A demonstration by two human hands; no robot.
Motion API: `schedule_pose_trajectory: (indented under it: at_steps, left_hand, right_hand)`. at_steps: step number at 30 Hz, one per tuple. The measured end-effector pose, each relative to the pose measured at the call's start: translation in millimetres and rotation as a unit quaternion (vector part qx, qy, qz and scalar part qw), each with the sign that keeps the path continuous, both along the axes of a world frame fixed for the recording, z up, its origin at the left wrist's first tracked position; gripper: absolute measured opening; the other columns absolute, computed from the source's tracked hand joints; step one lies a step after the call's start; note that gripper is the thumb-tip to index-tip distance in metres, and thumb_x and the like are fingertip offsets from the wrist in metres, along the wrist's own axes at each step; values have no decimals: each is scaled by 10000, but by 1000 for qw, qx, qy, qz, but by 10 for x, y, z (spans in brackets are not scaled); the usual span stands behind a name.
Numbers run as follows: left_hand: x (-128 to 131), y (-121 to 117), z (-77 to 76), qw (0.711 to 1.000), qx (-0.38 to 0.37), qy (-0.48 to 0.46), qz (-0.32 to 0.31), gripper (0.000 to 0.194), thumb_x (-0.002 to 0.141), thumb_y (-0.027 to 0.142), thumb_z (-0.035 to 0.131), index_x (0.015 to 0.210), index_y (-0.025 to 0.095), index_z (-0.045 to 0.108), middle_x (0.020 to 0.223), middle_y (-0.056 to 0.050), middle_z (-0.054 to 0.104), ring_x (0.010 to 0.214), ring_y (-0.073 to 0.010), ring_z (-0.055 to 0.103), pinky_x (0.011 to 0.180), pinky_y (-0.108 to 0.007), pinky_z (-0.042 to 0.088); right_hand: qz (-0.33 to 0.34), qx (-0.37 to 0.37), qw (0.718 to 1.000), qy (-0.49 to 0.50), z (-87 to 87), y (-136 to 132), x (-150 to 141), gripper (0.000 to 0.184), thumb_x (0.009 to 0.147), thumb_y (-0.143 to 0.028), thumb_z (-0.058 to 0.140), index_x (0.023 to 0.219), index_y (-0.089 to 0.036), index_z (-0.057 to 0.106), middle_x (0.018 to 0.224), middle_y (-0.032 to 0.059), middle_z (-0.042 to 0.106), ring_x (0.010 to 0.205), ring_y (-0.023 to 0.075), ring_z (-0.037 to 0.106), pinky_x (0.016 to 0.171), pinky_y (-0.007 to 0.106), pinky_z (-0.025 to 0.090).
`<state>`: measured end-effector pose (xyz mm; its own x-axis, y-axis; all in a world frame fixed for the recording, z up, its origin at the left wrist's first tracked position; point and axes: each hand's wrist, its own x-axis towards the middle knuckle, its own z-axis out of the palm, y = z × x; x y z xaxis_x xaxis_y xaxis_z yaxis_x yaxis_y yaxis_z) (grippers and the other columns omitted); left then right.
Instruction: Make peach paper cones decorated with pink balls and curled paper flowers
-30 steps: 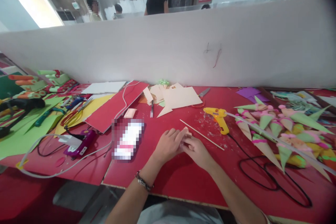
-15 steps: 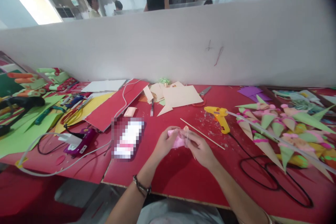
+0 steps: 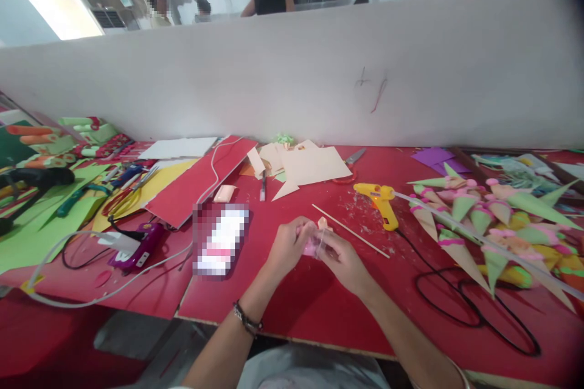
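Observation:
My left hand (image 3: 291,245) is closed on a small pink craft piece (image 3: 311,248), the fingers bent over its top. From the other side my right hand (image 3: 343,258) pinches the same piece. A peach-coloured bit (image 3: 323,223) sticks up between the hands; whether it is joined to the pink piece I cannot tell. Most of what I hold is hidden by my fingers. Just beyond the hands a thin wooden stick (image 3: 350,230) lies slantwise on the red table (image 3: 314,310). A yellow glue gun (image 3: 378,200) rests to the right of the stick.
A phone (image 3: 222,240) lies left of my hands, near a purple power strip (image 3: 137,249). Cream sheets (image 3: 314,165), scissors (image 3: 354,158) and a cutter (image 3: 263,187) lie farther back. Green and peach paper cones (image 3: 479,219) crowd the right. A white partition (image 3: 274,82) stands behind; people are beyond it.
The pink piece, hidden between my hands at first, came into view as they parted slightly. Now my left fingers have closed over it again and cover more of it.

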<state>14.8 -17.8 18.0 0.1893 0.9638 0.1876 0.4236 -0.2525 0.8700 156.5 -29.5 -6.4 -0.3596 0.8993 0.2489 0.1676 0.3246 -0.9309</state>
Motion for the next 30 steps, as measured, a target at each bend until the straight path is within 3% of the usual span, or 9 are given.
schedule_pose_trajectory:
  at_steps: [7, 15, 19, 24, 27, 30]
  left_hand:
    - [25, 16, 7, 996, 3, 86, -3, 370, 882, 328, 271, 782, 149, 579, 640, -15, 584, 568, -115, 522, 555, -208, 353]
    - [-26, 72, 71, 979, 19, 200, -45, 308, 866, 265, 320, 674, 163, 539, 535, 19, 485, 449, -96, 415, 466, -207, 266]
    - [-81, 108, 127, 977, 29, 206, -50, 299, 865, 255, 316, 741, 163, 573, 571, 8, 513, 463, -98, 425, 476, -213, 273]
    - [-124, 102, 108, 994, 30, 108, 14, 362, 878, 325, 291, 800, 156, 601, 633, -12, 581, 553, -110, 502, 531, -205, 337]
    - [-171, 94, 56, 994, 29, 89, 56, 373, 872, 337, 298, 779, 148, 606, 628, -12, 583, 560, -112, 508, 534, -205, 336]
    - [-263, 113, -11, 987, 29, 120, 102, 371, 864, 343, 302, 752, 145, 596, 567, 5, 543, 521, -111, 478, 504, -205, 308]
  right_hand:
    - [38, -34, 998, -26, 92, -5, 21, 184, 788, -182, 456, 908, -173, 594, 855, 41, 606, 795, 157, 571, 705, 245, 450]
    - [42, -31, 995, -82, 152, -15, 15, 120, 770, -216, 488, 745, -160, 591, 703, 8, 585, 634, 125, 509, 585, 223, 391]
    - [48, -54, 997, -18, 160, -36, 10, 126, 774, -258, 503, 776, -175, 598, 746, 17, 586, 720, 143, 526, 655, 246, 409]
    - [-1, -115, 987, 114, 197, -50, -23, 172, 778, -333, 518, 720, -184, 582, 699, 0, 538, 675, 120, 498, 649, 232, 411]
    - [-89, -165, 947, 262, 216, 1, -8, 187, 744, -374, 563, 712, -190, 583, 639, -18, 523, 605, 103, 491, 618, 230, 429]
    - [-139, -168, 908, 357, 247, 82, 63, 145, 696, -342, 624, 711, -200, 604, 651, -21, 543, 622, 98, 513, 659, 237, 452]
